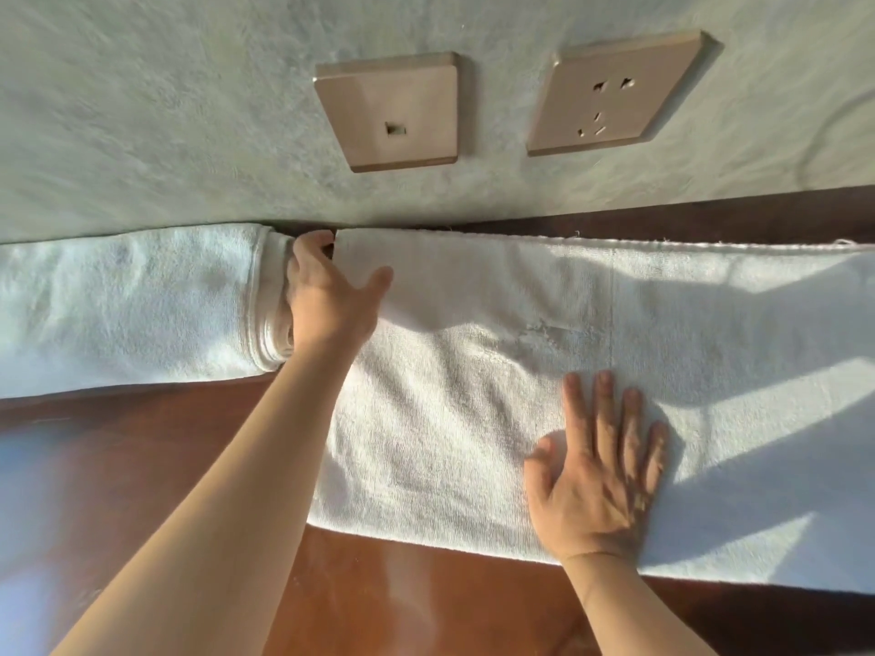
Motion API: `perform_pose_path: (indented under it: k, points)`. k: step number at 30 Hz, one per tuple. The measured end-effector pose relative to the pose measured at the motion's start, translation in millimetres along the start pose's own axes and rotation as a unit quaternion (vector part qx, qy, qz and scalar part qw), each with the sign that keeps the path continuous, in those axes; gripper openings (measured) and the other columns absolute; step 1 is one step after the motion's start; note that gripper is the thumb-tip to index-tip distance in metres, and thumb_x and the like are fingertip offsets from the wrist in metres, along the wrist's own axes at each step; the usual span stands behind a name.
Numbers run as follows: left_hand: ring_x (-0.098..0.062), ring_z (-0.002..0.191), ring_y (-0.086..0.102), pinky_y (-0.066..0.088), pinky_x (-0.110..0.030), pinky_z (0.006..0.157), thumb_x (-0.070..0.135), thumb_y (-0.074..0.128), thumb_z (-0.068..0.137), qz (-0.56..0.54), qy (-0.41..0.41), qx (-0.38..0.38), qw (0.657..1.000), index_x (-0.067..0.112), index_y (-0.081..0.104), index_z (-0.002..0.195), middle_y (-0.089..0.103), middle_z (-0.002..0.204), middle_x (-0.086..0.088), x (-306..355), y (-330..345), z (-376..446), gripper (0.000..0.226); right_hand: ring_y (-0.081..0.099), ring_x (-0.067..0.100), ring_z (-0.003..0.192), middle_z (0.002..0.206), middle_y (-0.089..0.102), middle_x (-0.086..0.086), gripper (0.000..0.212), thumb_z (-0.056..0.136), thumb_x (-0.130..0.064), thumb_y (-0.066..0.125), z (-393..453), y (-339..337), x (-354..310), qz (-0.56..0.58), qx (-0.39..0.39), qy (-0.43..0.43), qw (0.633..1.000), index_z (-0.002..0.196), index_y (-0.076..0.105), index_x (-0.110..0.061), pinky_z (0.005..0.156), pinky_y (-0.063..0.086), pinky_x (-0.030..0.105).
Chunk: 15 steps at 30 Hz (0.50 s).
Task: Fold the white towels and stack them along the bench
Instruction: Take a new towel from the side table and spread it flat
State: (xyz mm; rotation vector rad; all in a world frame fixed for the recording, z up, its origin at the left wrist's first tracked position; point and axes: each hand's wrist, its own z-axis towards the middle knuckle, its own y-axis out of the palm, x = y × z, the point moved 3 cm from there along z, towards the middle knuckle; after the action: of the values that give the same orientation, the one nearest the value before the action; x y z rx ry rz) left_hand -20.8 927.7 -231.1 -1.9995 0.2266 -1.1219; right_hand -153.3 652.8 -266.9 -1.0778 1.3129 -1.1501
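A pale plastered wall rises behind a reddish-brown wooden bench, sunlit in patches. Two white towels lie along the bench's far edge, against the wall. The larger towel, a long terry strip folded lengthwise, stretches from mid-bench out past the right edge of view, its weave ribbed and crossed by window shadows. The second towel, already folded into a thick bundle with layered ends showing, sits at the far left, just beside the first.

Two bronze-coloured plates are set in the wall: a socket on the right, and a plate with a single small port to its left.

The left hand reaches to the far edge, fingers curled round the long towel's near-left corner between the two towels. The right hand lies flat on that towel near the bench's front edge, fingers straight and spread, pressing the cloth.
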Motion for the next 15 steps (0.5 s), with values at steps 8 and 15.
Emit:
perform_pose_path:
  k: [8, 15]
  points:
    - [-0.027, 0.157, 0.006, 0.005, -0.042, 0.127, 0.034, 0.04, 0.108, 0.145, 0.275, -0.026, 0.95, 0.014, 0.032, 0.156, 0.016, 0.168, -0.01, 3, 37, -64, 0.053, 0.023, 0.038, 0.153, 0.165, 0.028, 0.011, 0.074, 0.086, -0.041, 0.045, -1, 3, 0, -0.001, 0.02, -0.005, 1.0, 0.157, 0.036, -0.02, 0.12, 0.016, 0.064]
    - [-0.022, 0.156, -0.01, 0.002, -0.048, 0.127, 0.055, 0.013, 0.106, 0.312, 0.37, -0.117, 0.867, 0.036, -0.007, 0.161, -0.011, 0.17, 0.003, -37, 58, -76, 0.061, 0.026, 0.039, 0.151, 0.163, 0.031, 0.013, 0.07, 0.09, -0.039, 0.044, -1, 2, -2, 0.006, 0.035, 0.001, 0.999, 0.156, 0.038, -0.019, 0.12, 0.017, 0.064]
